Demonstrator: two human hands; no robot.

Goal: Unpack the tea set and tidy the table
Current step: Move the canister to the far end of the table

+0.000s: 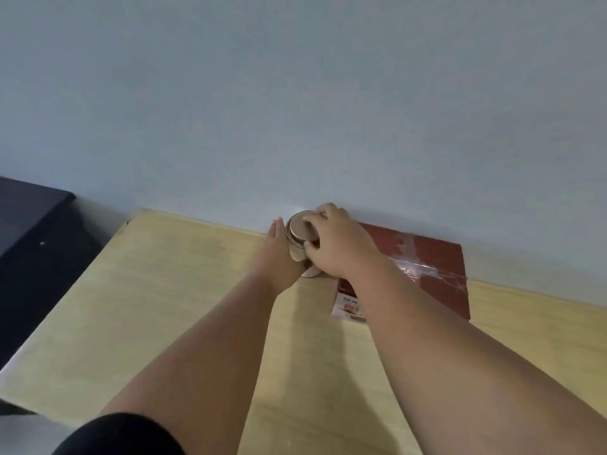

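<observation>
Little round tin (297, 232), shiny silvery metal with a flat lid, sits at the table's (164, 290) 12 o'clock edge, right by the wall. Right hand (341, 246) has fingers curled over the lid, gripping it. Left hand (278, 254) presses straight fingers against its 9 o'clock side. Taped red box (437, 267) lies at its 3 o'clock

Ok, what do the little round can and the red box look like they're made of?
The can looks like metal with a brushed silvery-gold finish: its lid and rim catch a dull shine. The red box looks like matte cardboard, with flat dull faces and glossy clear tape crossing its top.
</observation>
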